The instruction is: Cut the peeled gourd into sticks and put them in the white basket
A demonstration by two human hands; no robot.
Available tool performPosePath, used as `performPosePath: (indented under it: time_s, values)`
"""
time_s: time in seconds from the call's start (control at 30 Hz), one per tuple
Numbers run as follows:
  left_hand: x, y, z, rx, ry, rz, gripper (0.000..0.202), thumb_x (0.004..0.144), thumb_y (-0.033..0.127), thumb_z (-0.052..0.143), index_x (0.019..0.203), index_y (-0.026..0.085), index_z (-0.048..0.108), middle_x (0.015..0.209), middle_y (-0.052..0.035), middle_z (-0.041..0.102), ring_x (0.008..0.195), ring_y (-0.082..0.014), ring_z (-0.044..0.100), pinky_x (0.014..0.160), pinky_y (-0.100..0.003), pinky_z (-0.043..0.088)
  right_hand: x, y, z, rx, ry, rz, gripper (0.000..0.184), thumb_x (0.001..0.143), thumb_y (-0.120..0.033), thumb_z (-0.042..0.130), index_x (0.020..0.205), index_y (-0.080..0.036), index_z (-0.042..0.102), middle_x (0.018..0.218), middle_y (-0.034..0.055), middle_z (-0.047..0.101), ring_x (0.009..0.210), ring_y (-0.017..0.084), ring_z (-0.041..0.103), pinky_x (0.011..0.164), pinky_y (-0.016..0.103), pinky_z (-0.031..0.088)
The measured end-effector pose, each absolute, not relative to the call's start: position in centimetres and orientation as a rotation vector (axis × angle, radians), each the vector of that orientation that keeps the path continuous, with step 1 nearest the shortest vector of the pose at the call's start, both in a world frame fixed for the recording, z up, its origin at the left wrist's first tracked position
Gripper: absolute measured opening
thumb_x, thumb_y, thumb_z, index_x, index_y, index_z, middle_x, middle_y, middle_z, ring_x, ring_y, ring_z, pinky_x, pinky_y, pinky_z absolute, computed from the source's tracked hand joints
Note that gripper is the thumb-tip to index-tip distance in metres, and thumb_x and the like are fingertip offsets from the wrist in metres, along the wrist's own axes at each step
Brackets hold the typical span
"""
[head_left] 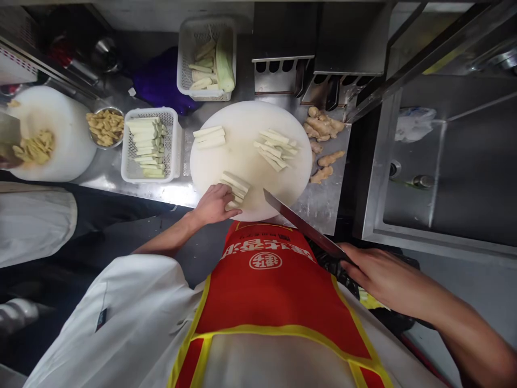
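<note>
Red apron (pixel 278 291): white characters
Left hand (pixel 216 205): holds pale-green sticks (pixel 238 184)
Right hand (pixel 365 268): grips steel knife (pixel 297 216)
Round white board (pixel 244 148): bare mid-frame

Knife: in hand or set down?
In hand: the right hand grips the knife, which reaches over the board. Whether it touches the board, cannot tell.

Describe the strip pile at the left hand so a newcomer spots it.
Start at the round white board above the red apron. Of the three piles on it, take the pale strips nearest the apron. Only this pile has the left hand on it.
</note>
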State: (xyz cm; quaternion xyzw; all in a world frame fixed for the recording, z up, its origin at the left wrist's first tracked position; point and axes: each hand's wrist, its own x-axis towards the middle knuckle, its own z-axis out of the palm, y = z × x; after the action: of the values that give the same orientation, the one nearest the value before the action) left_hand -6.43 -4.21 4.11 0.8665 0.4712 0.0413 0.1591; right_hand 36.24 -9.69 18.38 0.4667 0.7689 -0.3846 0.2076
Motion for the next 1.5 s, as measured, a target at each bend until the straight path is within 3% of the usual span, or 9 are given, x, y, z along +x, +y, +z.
performPosePath:
  time_s: [0.17, 0.4, 0.53, 0.8, 1.07, 1.17, 1.27, 1.4, 1.5]
  values:
    - [-6.0, -4.1, 4.8, 2.5, 1.337, 0.046, 0.051, 0.092, 0.065, 0.056, 0.098, 0.018, 0.076, 0.115, -0.0128, 0.065, 0.108, -0.0308, 0.056, 0.088, -0.044, 0.043, 36.9, -10.1, 17.5, 1.329, 2.166, -1.156, 0.032, 0.103, -0.033, 0.033, 0.112, -0.023, 0.062, 0.088, 0.0045, 0.074, 0.078, 0.023, 0.07, 0.069, 0.033, 0.044]
    - [-5.0, -3.2, 5.7, 2.528, 1.223, -0.027, 0.051, 0.089, 0.067, 0.057, 0.082, 0.021, 0.076, 0.102, -0.0106, 0.069, 0.096, -0.0281, 0.057, 0.084, -0.042, 0.041, 37.2, -10.4, 17.0, 1.37, 2.152, -1.307, 0.03, 0.103, -0.034, 0.033, 0.102, -0.023, 0.061, 0.091, 0.0054, 0.075, 0.08, 0.022, 0.069, 0.071, 0.033, 0.045]
    - [-3.1, -3.0, 6.3, 2.508, 1.1, -0.001, 0.052, 0.088, 0.068, 0.059, 0.093, 0.021, 0.078, 0.106, -0.0103, 0.07, 0.1, -0.0286, 0.058, 0.087, -0.042, 0.042, 37.7, -10.7, 16.5, 1.421, 2.18, -1.354, 0.03, 0.102, -0.035, 0.033, 0.105, -0.023, 0.061, 0.093, 0.0056, 0.074, 0.08, 0.022, 0.07, 0.071, 0.032, 0.047]
    - [3.9, 2.3, 9.1, 2.435, 1.035, 0.192, 0.052, 0.092, 0.063, 0.057, 0.113, 0.019, 0.076, 0.123, -0.0102, 0.068, 0.11, -0.0289, 0.058, 0.097, -0.043, 0.04, 39.0, -12.3, 15.1, 1.731, 1.987, -1.405, 0.035, 0.1, -0.045, 0.036, 0.108, -0.022, 0.06, 0.051, -0.0021, 0.059, 0.047, 0.022, 0.062, 0.051, 0.03, 0.042]
    - [5.5, 12.5, 8.3, 2.419, 1.17, 0.115, 0.057, 0.094, 0.065, 0.05, 0.096, 0.016, 0.078, 0.116, -0.0115, 0.069, 0.112, -0.033, 0.056, 0.1, -0.05, 0.039, 38.7, -14.6, 14.4, 2.0, 1.778, -1.555, 0.04, 0.096, -0.053, 0.041, 0.117, -0.022, 0.056, 0.049, -0.0053, 0.057, 0.049, 0.022, 0.061, 0.055, 0.031, 0.047]
    - [4.0, 13.3, 9.0, 2.395, 1.073, 0.18, 0.051, 0.097, 0.059, 0.049, 0.1, 0.017, 0.078, 0.121, -0.0108, 0.068, 0.117, -0.0317, 0.056, 0.104, -0.05, 0.04, 37.8, -15.5, 13.5, 2.029, 1.717, -1.679, 0.037, 0.096, -0.054, 0.043, 0.113, -0.023, 0.056, 0.053, -0.0058, 0.057, 0.05, 0.02, 0.061, 0.055, 0.03, 0.047]
    - [0.2, 11.7, 9.0, 2.385, 0.901, 0.17, 0.043, 0.095, 0.056, 0.057, 0.108, 0.02, 0.077, 0.124, -0.0092, 0.068, 0.118, -0.0269, 0.06, 0.106, -0.043, 0.042, 36.5, -16.3, 11.9, 2.028, 1.689, -1.87, 0.039, 0.096, -0.056, 0.047, 0.112, -0.022, 0.057, 0.054, -0.0058, 0.057, 0.051, 0.019, 0.061, 0.054, 0.029, 0.047]
    - [-6.0, 7.2, 6.7, 2.425, 0.858, -0.035, 0.055, 0.089, 0.055, 0.067, 0.132, 0.021, 0.067, 0.136, -0.013, 0.065, 0.127, -0.0281, 0.059, 0.11, -0.041, 0.043, 33.9, -16.9, 9.6, 2.021, 1.657, -2.154, 0.045, 0.093, -0.059, 0.054, 0.114, -0.019, 0.06, 0.063, -0.0034, 0.062, 0.053, 0.018, 0.06, 0.053, 0.028, 0.046]
    - [-8.6, 4.7, 4.7, 2.487, 0.851, -0.006, 0.054, 0.095, 0.048, 0.061, 0.139, 0.018, 0.062, 0.14, -0.0164, 0.063, 0.129, -0.0294, 0.058, 0.11, -0.044, 0.045, 31.2, -17.3, 8.1, 2.05, 1.587, -2.302, 0.051, 0.09, -0.06, 0.058, 0.117, -0.017, 0.061, 0.067, -0.0022, 0.064, 0.053, 0.016, 0.058, 0.052, 0.028, 0.046]
